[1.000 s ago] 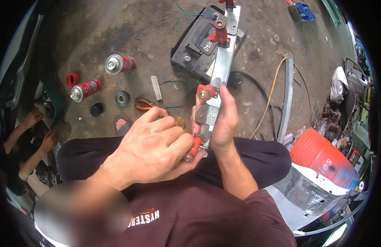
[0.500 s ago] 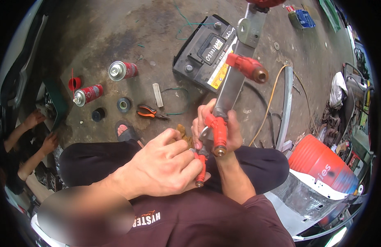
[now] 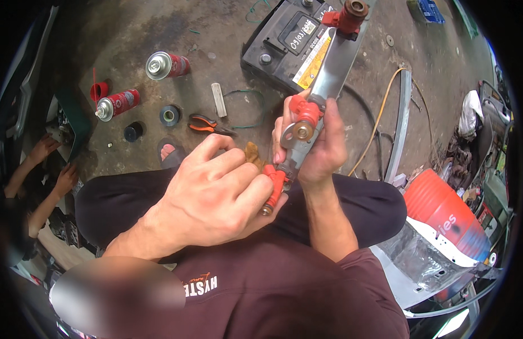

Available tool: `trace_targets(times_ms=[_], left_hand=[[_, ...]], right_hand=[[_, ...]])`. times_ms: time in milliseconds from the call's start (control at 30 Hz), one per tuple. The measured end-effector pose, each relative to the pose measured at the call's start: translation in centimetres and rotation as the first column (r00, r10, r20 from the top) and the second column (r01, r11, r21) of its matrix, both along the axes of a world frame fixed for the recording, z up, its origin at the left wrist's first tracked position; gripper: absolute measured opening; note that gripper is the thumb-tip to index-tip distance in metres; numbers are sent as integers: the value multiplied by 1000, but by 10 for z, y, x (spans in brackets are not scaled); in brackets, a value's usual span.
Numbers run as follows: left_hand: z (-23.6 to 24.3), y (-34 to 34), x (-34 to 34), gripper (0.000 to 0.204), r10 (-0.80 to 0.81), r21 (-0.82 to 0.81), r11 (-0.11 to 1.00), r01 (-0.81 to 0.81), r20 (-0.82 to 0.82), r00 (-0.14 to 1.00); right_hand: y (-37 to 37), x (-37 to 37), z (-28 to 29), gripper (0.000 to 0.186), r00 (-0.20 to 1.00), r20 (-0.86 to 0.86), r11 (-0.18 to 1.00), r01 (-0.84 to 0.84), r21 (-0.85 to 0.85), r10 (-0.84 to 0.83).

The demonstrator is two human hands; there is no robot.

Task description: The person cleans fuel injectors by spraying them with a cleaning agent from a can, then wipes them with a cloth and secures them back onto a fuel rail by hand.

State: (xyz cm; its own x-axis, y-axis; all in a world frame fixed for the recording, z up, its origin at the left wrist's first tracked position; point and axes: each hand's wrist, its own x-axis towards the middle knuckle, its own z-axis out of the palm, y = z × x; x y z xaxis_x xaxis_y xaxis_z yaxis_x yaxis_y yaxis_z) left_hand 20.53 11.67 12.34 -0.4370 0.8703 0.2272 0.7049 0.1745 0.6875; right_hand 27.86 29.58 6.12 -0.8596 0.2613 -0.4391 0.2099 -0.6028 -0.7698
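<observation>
A grey metal fuel rail (image 3: 332,68) with red fuel injectors slants away from me above my lap. My right hand (image 3: 323,147) is wrapped round the rail's nearer part, thumb on the right side and fingers on the left, beside a middle injector (image 3: 306,113). At the near end, my left hand (image 3: 216,195) has its fingers closed on the red end injector (image 3: 274,189), which still sits at the rail. Its fingertips are partly hidden behind the hand. Another injector (image 3: 350,20) stands near the upper edge of the view.
A car battery (image 3: 278,45) lies beyond the rail. Spray cans (image 3: 166,65), a tape roll (image 3: 170,115), orange-handled pliers (image 3: 208,124) and a wooden piece (image 3: 218,100) are on the floor. At right stands a red drum (image 3: 442,209). Other hands (image 3: 44,148) show far left.
The rail and both hands have shifted away from my body, the right hand most clearly. The rail's farthest injector has left the view. My left hand keeps its grip on the near-end injector.
</observation>
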Motion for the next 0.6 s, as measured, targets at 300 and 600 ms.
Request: trace_targets(times_ms=[300,600], left_hand=[[8,0,-10,34,11,-70,998,-8,49,999],[-14,8,-7,38,34,43,998,-47,270,962]], right_hand=[[7,-1,7,56,996,-3,996,-85,8,85],[-1,-20,11,38,962,266,908,164,-385,-60]])
